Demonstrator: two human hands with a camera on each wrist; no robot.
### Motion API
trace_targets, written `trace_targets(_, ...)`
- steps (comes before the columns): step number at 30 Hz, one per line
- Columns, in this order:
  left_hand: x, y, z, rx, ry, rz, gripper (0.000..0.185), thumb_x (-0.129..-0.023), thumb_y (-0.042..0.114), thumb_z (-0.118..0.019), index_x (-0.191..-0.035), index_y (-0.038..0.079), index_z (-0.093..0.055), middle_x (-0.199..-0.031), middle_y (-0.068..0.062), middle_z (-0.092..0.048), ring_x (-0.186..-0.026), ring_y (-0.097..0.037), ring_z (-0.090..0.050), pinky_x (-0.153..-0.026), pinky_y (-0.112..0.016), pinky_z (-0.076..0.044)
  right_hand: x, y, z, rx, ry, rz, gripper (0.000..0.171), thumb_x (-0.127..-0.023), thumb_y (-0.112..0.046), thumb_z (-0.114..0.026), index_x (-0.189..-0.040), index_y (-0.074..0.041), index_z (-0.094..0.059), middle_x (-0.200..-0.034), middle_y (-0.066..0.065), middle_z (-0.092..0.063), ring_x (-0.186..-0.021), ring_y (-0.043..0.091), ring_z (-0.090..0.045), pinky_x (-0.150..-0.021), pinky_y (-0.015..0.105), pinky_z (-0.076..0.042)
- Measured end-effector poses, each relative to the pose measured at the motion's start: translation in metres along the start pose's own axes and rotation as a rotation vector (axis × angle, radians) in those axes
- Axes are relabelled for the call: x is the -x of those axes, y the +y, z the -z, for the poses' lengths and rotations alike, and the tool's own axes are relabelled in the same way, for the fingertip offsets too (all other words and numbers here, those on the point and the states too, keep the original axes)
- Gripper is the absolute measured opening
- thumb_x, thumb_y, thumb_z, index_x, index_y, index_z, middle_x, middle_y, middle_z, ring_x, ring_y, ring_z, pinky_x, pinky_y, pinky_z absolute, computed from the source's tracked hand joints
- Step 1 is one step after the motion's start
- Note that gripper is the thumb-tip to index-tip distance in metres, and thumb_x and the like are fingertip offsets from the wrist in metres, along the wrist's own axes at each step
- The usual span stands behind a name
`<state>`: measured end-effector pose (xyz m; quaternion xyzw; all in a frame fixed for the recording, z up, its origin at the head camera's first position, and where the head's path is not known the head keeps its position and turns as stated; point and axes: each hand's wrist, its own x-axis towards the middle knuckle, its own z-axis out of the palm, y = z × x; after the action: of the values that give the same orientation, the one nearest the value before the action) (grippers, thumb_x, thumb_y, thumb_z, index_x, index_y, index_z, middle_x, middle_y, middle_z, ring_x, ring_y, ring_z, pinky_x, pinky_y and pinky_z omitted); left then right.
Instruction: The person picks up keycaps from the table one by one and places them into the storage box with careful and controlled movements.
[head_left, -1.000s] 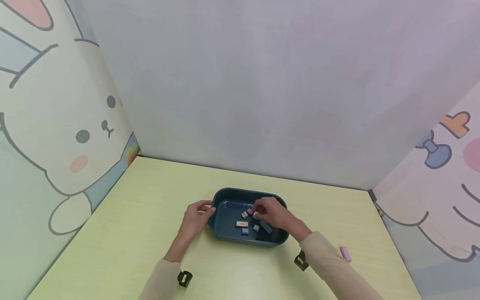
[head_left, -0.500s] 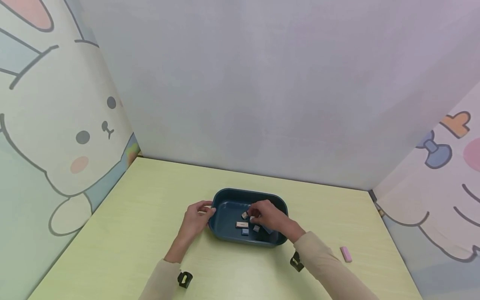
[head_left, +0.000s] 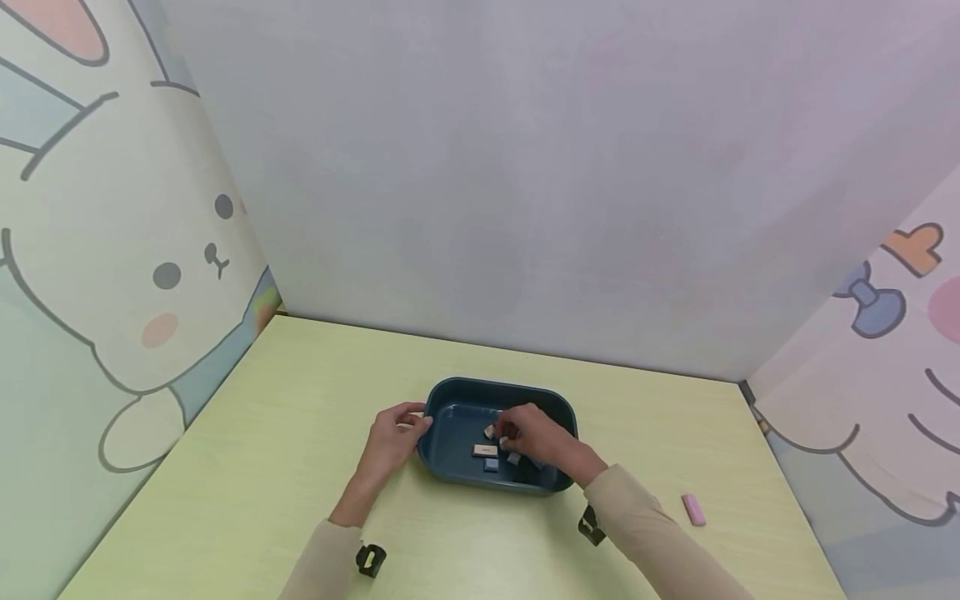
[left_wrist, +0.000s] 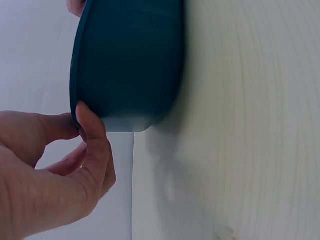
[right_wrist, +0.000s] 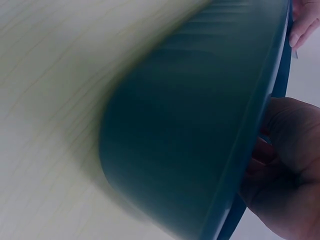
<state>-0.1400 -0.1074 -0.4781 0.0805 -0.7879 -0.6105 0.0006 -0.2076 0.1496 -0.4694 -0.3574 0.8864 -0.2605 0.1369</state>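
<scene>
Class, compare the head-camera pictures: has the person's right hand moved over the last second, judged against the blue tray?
Yes. The right hand has slid slightly left and toward the person inside the blue tray, which stays put.

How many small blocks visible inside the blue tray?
4, possibly more under the right hand: a tan one mid-tray, a pale one behind it at the fingertips, two grey-blue ones nearer the front wall.

A dark teal tray [right_wrist: 200, 130] fills the view, its outer wall blurred, standing on the pale wood-grain tabletop [right_wrist: 55, 90]. The right hand [right_wrist: 287, 170] reaches over the rim, fingers curled inside; a fingertip [right_wrist: 302, 30] shows top right
</scene>
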Motion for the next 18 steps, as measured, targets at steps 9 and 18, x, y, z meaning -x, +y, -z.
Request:
trace_targets(9, 0.0011, 0.0008, 0.0008, -0.003, 0.004, 0.001, 0.029, -0.099, 0.007, -0.068, -0.125, -0.005, -0.067, -0.094, -0.014, -0.067, -0.072, -0.026, -0.065, -0.06, -0.034, -0.056, -0.0009, -0.002, -0.0027, 0.038, 0.006, 0.004, 0.013, -0.091, 0.005, -0.073, -0.103, -0.001, -0.075, -0.098, 0.008, -0.073, -0.081, 0.013, -0.064, -0.073, 0.028, -0.057)
trace_targets(18, 0.001, 0.0009, 0.0017, -0.012, 0.002, 0.011, 0.029, -0.099, 0.008, -0.068, -0.125, -0.005, -0.067, -0.095, -0.014, -0.067, -0.073, -0.025, -0.064, -0.06, -0.032, -0.055, -0.0003, -0.0021, -0.0032, 0.026, -0.016, 0.013, 0.016, -0.091, 0.005, -0.073, -0.106, 0.001, -0.075, -0.106, 0.011, -0.075, -0.086, 0.015, -0.067, -0.075, 0.03, -0.058)
